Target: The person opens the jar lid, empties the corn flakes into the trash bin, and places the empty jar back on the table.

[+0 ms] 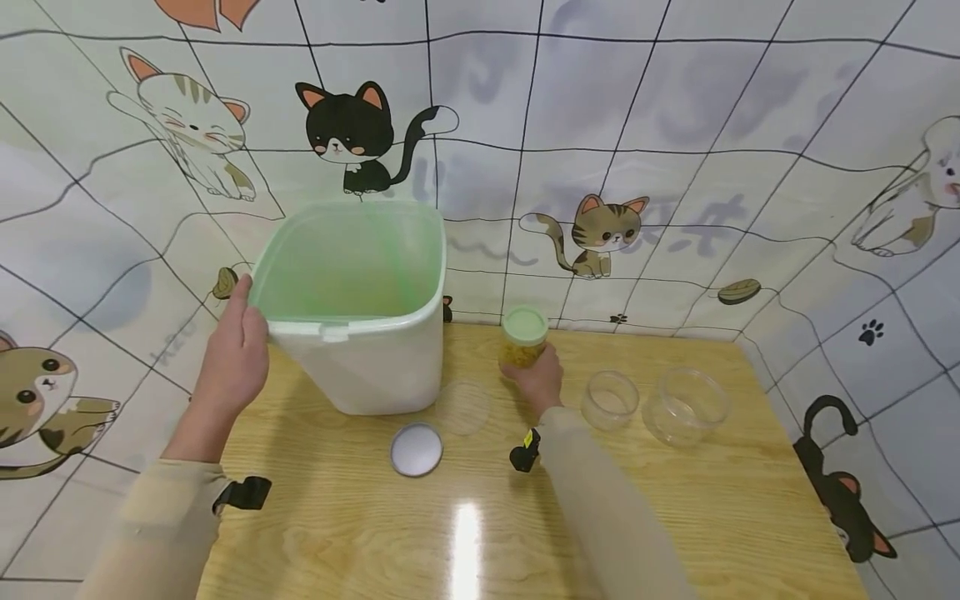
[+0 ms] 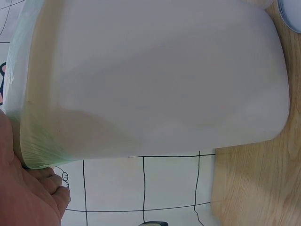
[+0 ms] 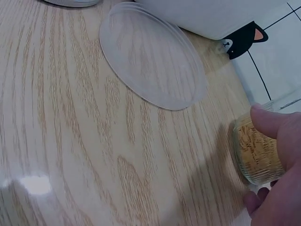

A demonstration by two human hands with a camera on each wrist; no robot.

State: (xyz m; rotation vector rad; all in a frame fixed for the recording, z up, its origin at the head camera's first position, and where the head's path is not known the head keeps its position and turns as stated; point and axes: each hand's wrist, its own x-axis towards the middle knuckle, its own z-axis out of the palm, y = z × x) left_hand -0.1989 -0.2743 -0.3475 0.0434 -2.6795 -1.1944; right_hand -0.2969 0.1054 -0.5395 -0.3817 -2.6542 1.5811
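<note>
A tall white bin [image 1: 375, 367] with a thin light-green bag [image 1: 345, 250] lining its inside stands on the table at the back left. My left hand [image 1: 234, 358] grips the bin's rim at the left; in the left wrist view its fingers [image 2: 49, 181] curl under the edge. Right of the bin is a glass jar [image 1: 522, 354] with a green lid [image 1: 525, 323] and small yellow pieces inside. My right hand [image 1: 542, 377] holds this jar low down, thumb and fingers around it. In the right wrist view the jar's base [image 3: 256, 150] rests on or close to the tabletop.
A clear round lid [image 1: 462, 408] and a silver-rimmed white lid [image 1: 416, 450] lie in front of the bin. Two clear round containers, a smaller one [image 1: 610, 401] and a larger one [image 1: 686, 407], stand right of my right hand. Cat-patterned walls [image 1: 480, 100] enclose the wooden table [image 1: 360, 533].
</note>
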